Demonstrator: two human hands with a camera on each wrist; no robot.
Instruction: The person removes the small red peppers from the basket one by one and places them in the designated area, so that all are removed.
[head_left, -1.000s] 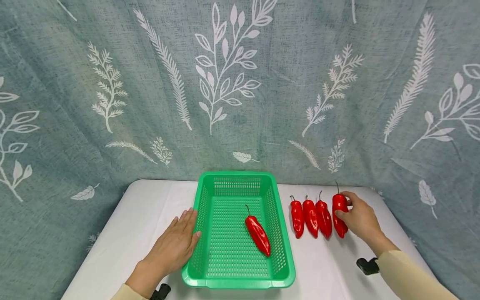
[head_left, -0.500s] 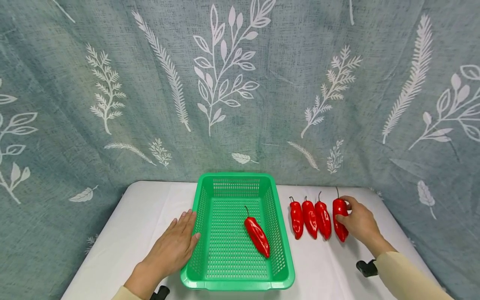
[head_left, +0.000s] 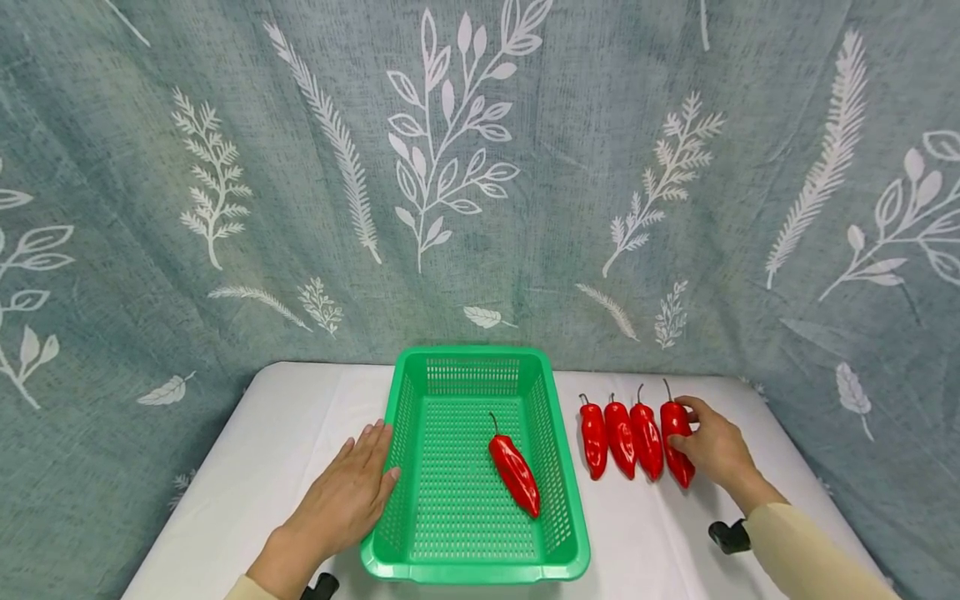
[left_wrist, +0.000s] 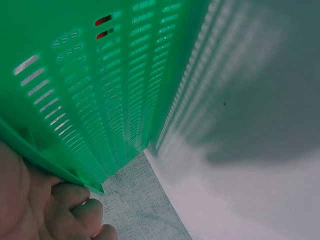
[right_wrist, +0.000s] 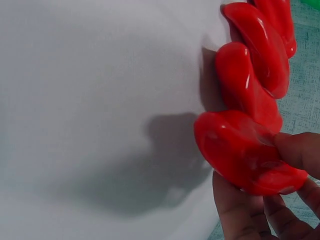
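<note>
My right hand [head_left: 712, 446] holds a red pepper [head_left: 677, 442] by its right side, thumb on one face and fingers on the other, as the right wrist view shows. That pepper [right_wrist: 240, 150] is the rightmost of a row, its stem pointing to the back. My left hand [head_left: 341, 487] rests with straight fingers along the left rim of a green plastic basket [head_left: 476, 571]. In the left wrist view, the fingers [left_wrist: 70, 210] lie just beneath the rim, beside the slotted wall [left_wrist: 100, 90]. One red pepper [head_left: 514, 475] lies slanted inside the basket.
To the left of the held pepper, three more red peppers [head_left: 619, 437] lie side by side on the white tablecloth [head_left: 630, 533], right of the basket. Behind the table hangs a grey-green curtain [head_left: 480, 300] with white leaf patterns.
My right hand has brought the rightmost pepper slightly toward me, then left against the others in the row. The left hand and the basket have stayed in place.
</note>
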